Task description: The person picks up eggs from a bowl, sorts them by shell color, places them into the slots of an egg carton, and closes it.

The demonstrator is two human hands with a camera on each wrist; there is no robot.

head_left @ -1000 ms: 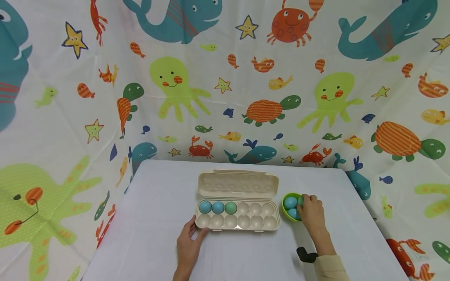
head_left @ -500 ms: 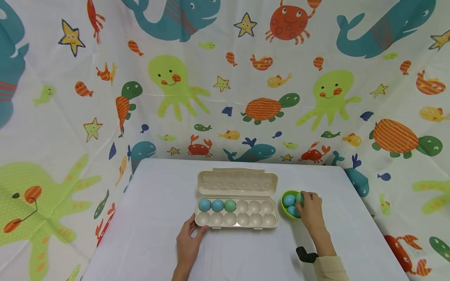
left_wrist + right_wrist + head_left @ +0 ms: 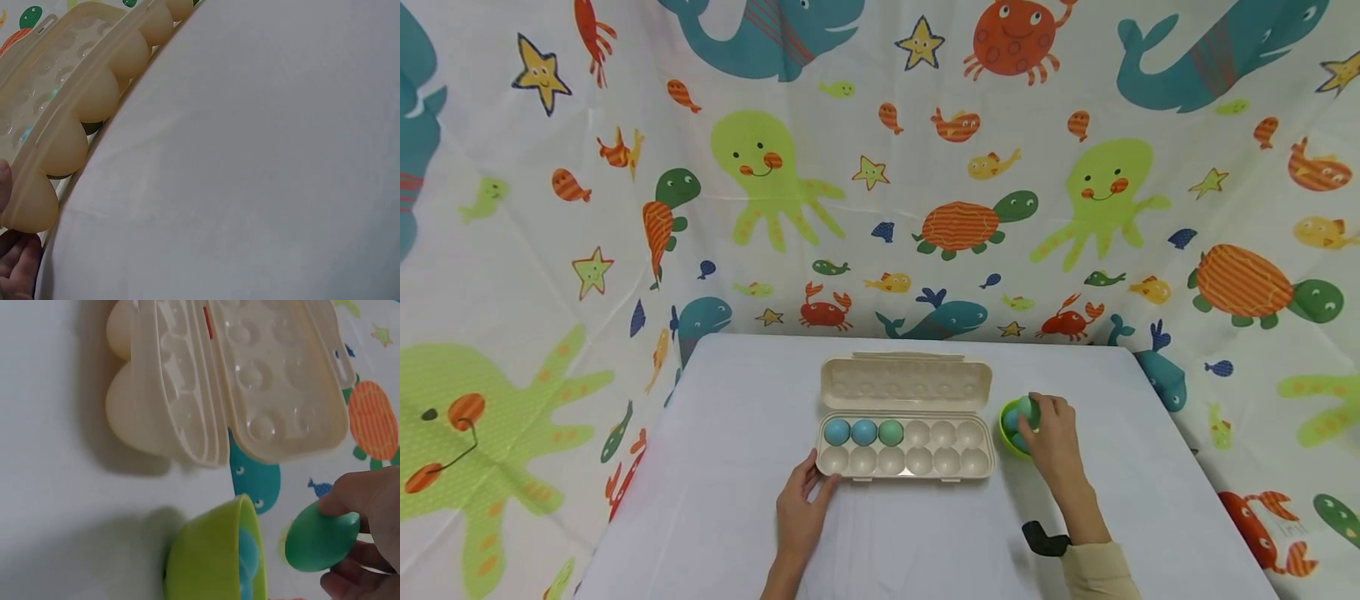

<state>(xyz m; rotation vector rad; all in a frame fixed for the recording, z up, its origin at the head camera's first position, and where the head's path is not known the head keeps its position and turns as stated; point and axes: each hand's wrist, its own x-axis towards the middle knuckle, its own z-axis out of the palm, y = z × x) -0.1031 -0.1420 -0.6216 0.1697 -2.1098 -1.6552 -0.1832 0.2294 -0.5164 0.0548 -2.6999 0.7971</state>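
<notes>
A beige egg carton [image 3: 918, 477] lies with its lid [image 3: 906, 383] raised; two blue eggs [image 3: 851, 432] and a green egg [image 3: 891, 432] fill the left of its back row. My left hand [image 3: 801, 512] grips the carton's front left corner, thumb at the rim, fingers lower on the side in the left wrist view. Over a lime green bowl [image 3: 203, 556], my right hand [image 3: 1056, 437] pinches another green egg [image 3: 322, 537] between thumb and fingers. Blue eggs [image 3: 1012, 419] sit in the bowl, partly hidden by that hand.
A white cloth covers the table [image 3: 737, 417]. Behind and beside it hangs a curtain [image 3: 880, 242] printed with sea animals. The bowl stands just right of the carton. A black piece [image 3: 1045, 539] is fixed at my right wrist.
My right hand has lifted the green egg up out of the bowl and shifted slightly left. The left hand keeps its hold on the carton. The head view has tilted slightly.
</notes>
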